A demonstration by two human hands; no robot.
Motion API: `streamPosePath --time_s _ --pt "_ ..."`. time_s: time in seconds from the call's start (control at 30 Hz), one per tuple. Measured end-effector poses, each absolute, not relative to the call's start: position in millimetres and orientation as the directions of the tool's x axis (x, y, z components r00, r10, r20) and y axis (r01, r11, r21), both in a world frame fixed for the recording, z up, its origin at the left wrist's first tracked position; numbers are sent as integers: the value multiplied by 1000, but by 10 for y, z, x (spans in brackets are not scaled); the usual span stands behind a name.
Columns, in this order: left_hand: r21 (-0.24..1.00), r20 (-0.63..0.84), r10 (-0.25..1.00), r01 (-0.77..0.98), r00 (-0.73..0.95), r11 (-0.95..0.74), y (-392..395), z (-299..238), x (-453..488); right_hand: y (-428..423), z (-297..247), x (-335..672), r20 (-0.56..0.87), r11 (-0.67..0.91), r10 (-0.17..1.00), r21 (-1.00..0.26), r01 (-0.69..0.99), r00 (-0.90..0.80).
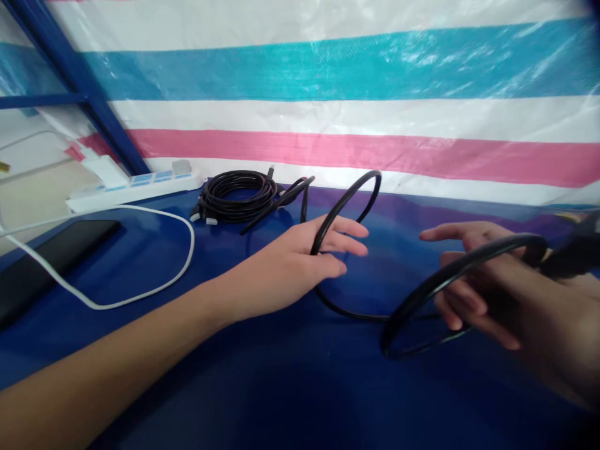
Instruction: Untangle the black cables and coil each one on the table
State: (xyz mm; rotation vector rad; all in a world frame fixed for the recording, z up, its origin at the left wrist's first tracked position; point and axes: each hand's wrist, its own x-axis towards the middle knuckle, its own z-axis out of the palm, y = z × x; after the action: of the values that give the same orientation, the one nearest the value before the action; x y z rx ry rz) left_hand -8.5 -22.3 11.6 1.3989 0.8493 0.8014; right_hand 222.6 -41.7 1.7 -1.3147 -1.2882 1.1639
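A thick black cable [345, 199] runs in loose loops between my two hands. My left hand [304, 259] reaches out over the blue table with its fingers spread, and one loop of the cable crosses it between thumb and fingers without being gripped. At the right, my right hand [501, 284] has its index finger stretched out and its other fingers bent around part of the cable. Another loop arches in front of that hand toward a blurred black plug [574, 250] at the right edge. How firmly the right fingers close is partly hidden.
Behind my left hand lies a coiled black cable [239, 197] with connectors. A white power strip [154, 182] with a white adapter [107, 172], a white cord [192, 240] and a dark flat device [60, 256] are at left. A striped plastic sheet [328, 69] backs the table [300, 387].
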Motion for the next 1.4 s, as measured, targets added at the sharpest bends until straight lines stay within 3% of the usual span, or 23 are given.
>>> streamPosePath --time_s 0.13,0.27,0.43,0.57,0.73,0.9,1.07,1.17,1.23,1.3,1.4 --pt "963 -42 616 -133 786 235 -276 138 -49 -445 2 2242 -20 -23 1000 -988 152 17" --pt "874 -42 421 -171 906 454 -415 184 51 -466 43 2229 96 63 993 -930 363 73" --pt "884 -332 481 90 812 459 -552 249 156 -502 71 2125 246 185 966 -873 451 80" --pt "866 -327 433 83 840 493 -568 315 154 -544 50 2068 285 242 957 -890 386 56" --pt "913 -339 413 189 845 363 -584 345 115 -570 56 2081 365 338 930 -792 508 -49" --pt "974 -204 498 125 843 187 -605 310 112 -606 72 2121 458 353 889 -682 641 -2" --pt "987 -140 714 44 686 152 -532 181 129 -607 58 2157 513 415 857 -638 648 -44" --pt "998 -55 809 33 586 44 -484 119 123 -571 48 2171 556 426 830 -572 702 -50" --pt "995 8 843 77 538 -58 -461 108 112 -548 54 2173 481 397 874 -615 681 -75" --pt "973 78 877 155 474 -170 -438 112 98 -539 65 2162 294 333 942 -733 593 -165" --pt "934 171 917 236 360 -267 -389 99 80 -538 79 2126 24 90 980 -940 329 -198"
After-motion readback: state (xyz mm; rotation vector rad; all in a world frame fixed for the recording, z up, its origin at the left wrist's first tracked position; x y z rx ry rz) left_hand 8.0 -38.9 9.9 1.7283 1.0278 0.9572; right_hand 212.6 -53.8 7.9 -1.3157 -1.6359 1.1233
